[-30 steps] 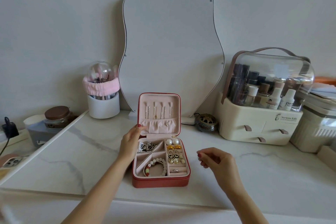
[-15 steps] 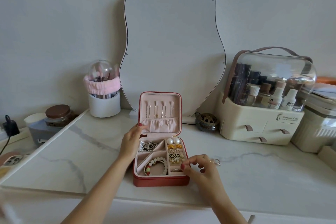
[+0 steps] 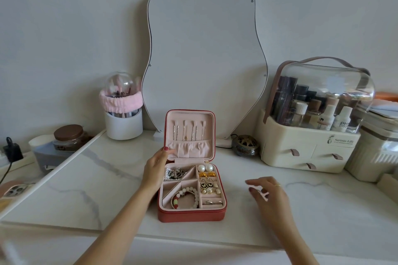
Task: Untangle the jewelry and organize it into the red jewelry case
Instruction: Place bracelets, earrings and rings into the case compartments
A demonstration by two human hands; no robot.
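Observation:
The red jewelry case [image 3: 191, 215] lies open at the table's middle, its lid [image 3: 212, 133] upright with several chains hanging inside. The compartments hold a tangled silver chain [image 3: 174, 173], a beaded bracelet [image 3: 187, 197], pearl and gold earrings [image 3: 207, 175] and a ring [image 3: 212, 202]. My left hand [image 3: 155, 168] holds the lid's left edge, one red-nailed digit on the pink lining. My right hand [image 3: 268, 194] hovers over the table right of the case, fingers loosely curled above a small shiny ring [image 3: 263, 190] that is blurred and partly hidden.
A curvy mirror [image 3: 204, 54] leans on the wall behind the case. A cream cosmetics organizer [image 3: 308, 150] stands at the right, with a small brass pot [image 3: 245, 145] beside it. A brush cup [image 3: 123, 122] and a brown-lidded jar [image 3: 67, 136] stand at the left.
My right hand went to the case's front right compartment half a second ago, then moved right over the table. The left hand stayed on the lid.

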